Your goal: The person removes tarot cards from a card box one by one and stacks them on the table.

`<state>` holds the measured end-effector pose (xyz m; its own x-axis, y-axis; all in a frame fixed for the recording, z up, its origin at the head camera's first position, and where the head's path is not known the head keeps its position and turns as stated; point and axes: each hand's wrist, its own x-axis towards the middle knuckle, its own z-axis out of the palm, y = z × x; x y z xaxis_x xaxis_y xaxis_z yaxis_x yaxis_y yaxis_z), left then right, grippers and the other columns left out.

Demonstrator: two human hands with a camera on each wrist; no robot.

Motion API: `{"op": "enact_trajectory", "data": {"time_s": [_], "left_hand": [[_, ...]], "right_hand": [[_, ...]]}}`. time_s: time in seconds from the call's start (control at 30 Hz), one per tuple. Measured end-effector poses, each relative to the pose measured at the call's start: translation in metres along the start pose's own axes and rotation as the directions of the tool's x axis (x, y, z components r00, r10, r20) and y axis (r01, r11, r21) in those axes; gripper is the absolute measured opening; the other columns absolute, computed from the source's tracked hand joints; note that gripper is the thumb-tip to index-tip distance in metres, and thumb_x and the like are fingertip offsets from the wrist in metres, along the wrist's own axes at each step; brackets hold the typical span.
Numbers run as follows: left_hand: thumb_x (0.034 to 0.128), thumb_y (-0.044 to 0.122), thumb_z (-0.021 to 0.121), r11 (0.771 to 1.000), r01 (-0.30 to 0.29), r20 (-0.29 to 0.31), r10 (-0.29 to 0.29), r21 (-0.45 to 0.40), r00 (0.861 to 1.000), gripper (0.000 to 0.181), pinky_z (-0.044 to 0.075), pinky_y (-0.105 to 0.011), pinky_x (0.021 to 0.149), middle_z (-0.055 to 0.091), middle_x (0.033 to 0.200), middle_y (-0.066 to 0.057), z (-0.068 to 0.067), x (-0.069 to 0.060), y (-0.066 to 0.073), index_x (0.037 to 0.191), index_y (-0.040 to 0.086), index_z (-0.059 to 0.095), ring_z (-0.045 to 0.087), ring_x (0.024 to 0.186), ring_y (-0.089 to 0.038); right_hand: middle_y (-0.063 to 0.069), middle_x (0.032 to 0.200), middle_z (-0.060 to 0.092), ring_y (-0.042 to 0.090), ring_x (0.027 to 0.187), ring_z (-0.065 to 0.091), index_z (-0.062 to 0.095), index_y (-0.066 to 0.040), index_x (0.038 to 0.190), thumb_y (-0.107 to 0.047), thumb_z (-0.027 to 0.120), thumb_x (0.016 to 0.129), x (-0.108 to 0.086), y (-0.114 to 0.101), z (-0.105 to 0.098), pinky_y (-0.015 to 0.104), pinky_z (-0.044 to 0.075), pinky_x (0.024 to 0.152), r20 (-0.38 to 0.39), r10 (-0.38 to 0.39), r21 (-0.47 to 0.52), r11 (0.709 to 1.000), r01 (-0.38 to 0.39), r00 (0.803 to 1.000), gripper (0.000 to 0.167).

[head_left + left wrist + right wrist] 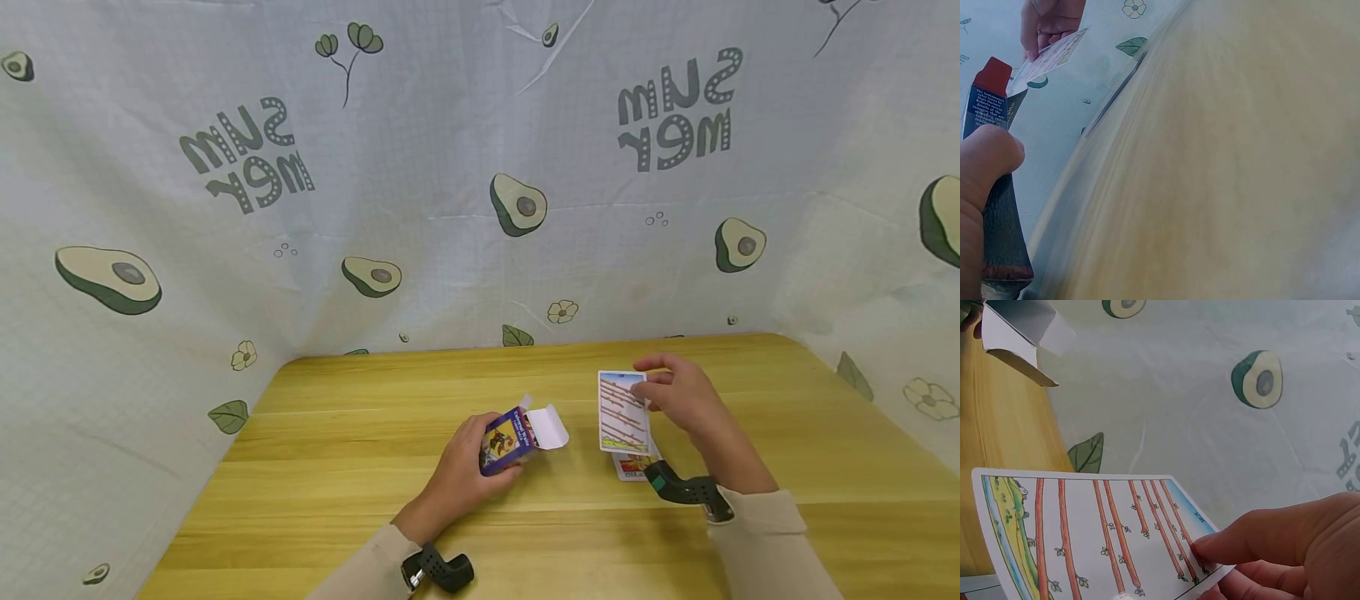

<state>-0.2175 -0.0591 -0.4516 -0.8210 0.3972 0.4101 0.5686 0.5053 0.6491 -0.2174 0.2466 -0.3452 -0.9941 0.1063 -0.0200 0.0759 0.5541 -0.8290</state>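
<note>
My left hand [467, 467] grips a small purple card box [501, 442] with a picture on its front. The box's white flap [549, 427] stands open toward the right. My right hand [681, 392] pinches a tarot card [622, 412] between thumb and fingers at its upper right edge. Several slanting brown rods on a white ground, above a strip of landscape, are drawn on it; the right wrist view shows this closely. Below it, partly covered, another card [632, 468] shows its lower part. In the left wrist view the thumb [994, 153] presses on the box's side.
Both hands are over a wooden table [337, 433]. A pale curtain [450, 150] printed with avocados and mirrored lettering hangs behind it and along the sides. Each wrist wears a black strap with a camera [447, 572].
</note>
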Motion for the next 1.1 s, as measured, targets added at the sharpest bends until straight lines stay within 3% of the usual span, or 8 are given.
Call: {"op": "enact_trajectory", "data": {"time_s": [0.6, 0.8, 1.1], "left_hand": [[0.0792, 0.035, 0.078, 0.999, -0.026, -0.013, 0.026, 0.020, 1.000, 0.073, 0.047, -0.028, 0.082, 0.054, 0.120, -0.002, 0.000, -0.001, 0.001, 0.138, 0.009, 0.043, 0.051, 0.098, -0.011], [0.0789, 0.035, 0.078, 1.000, -0.021, -0.011, 0.021, 0.016, 1.000, 0.072, 0.047, -0.027, 0.081, 0.055, 0.119, -0.002, 0.000, 0.001, 0.000, 0.137, 0.011, 0.043, 0.051, 0.098, -0.011], [0.0785, 0.033, 0.079, 1.000, -0.006, -0.011, 0.007, 0.011, 1.000, 0.073, 0.047, -0.027, 0.082, 0.054, 0.119, 0.001, 0.001, 0.000, 0.000, 0.138, 0.011, 0.043, 0.051, 0.098, -0.010]], "right_hand": [[0.030, 0.117, 0.059, 0.031, 0.089, 0.061, 0.048, 0.005, 0.126, -0.018, 0.063, 0.093, 0.007, 0.021, -0.004, 0.044, 0.049, 0.082, 0.017, 0.042, -0.013, 0.999, -0.042, 0.999, 0.043], [0.030, 0.119, 0.057, 0.034, 0.094, 0.057, 0.050, 0.002, 0.126, -0.019, 0.063, 0.093, 0.010, 0.029, -0.003, 0.031, 0.050, 0.076, 0.007, 0.055, -0.008, 0.998, -0.055, 0.998, 0.041], [0.027, 0.113, 0.059, 0.028, 0.088, 0.058, 0.052, 0.002, 0.126, -0.016, 0.063, 0.093, 0.013, 0.036, -0.003, 0.029, 0.051, 0.072, 0.035, 0.083, 0.016, 0.996, -0.083, 0.996, 0.040]]}}
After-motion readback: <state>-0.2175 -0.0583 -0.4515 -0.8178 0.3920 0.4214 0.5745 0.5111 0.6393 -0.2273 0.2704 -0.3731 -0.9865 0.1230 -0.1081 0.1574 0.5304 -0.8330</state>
